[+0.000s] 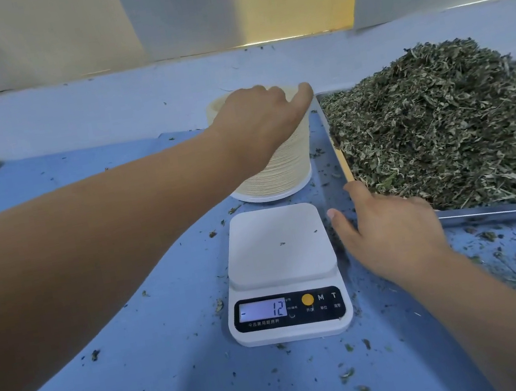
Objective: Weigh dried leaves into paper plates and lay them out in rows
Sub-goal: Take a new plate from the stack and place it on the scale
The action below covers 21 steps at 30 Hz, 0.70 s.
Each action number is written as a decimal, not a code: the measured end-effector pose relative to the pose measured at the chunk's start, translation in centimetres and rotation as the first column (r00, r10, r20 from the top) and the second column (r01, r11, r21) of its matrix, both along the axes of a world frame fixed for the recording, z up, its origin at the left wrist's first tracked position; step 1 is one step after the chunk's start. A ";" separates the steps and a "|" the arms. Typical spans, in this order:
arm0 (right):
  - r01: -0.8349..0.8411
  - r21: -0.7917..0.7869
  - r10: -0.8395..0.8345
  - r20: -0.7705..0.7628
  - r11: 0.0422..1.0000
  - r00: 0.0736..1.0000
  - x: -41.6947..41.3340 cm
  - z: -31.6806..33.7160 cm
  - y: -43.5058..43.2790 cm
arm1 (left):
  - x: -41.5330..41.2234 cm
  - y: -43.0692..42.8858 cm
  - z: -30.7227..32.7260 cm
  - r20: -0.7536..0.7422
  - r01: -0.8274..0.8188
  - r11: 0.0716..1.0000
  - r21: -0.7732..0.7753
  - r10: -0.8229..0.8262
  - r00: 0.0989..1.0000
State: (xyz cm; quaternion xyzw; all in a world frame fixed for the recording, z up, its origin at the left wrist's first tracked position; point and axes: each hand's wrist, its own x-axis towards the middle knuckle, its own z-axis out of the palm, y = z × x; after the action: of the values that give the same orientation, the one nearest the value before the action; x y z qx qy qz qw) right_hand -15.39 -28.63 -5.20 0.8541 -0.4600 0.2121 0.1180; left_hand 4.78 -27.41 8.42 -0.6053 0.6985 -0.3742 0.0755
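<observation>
Reaching for one plate off the stack

Drapes the left hand [256, 116] over the top of the stack of paper plates [283, 170], just beyond the scale [277, 247], arm stretched long from near left. Cannot tell whether a plate is pinched. Best to peel a single rim, then centre it on the bare platform — reading minus 12. Rests the right hand [391, 234] slack, holding nothing, at the tray [508, 212] corner beside the dried leaves [444, 128] heaped right.
</observation>
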 end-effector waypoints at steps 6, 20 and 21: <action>0.011 0.002 -0.011 -0.005 1.000 1.000 0.0 0.1 0.1 | 2.6 0.5 0.6 -0.465 -0.164 0.955 -0.247 0.032 0.885; -0.042 0.088 0.033 0.109 0.995 0.993 0.1 1.3 1.1 | 3.2 8.1 -8.4 -0.783 -0.411 0.798 -0.440 -0.565 -0.259; -0.101 0.081 0.084 0.194 0.992 0.977 0.1 1.5 1.2 | 3.0 8.6 -9.0 -0.770 -0.394 0.803 -0.447 -0.570 -0.287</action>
State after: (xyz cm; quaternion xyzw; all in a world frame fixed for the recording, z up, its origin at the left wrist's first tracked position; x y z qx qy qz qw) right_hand -15.28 -27.42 -3.75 0.8549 -0.4380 0.2769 0.0247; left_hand 7.74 -18.77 -0.54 -0.5735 0.3588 0.0726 -0.7329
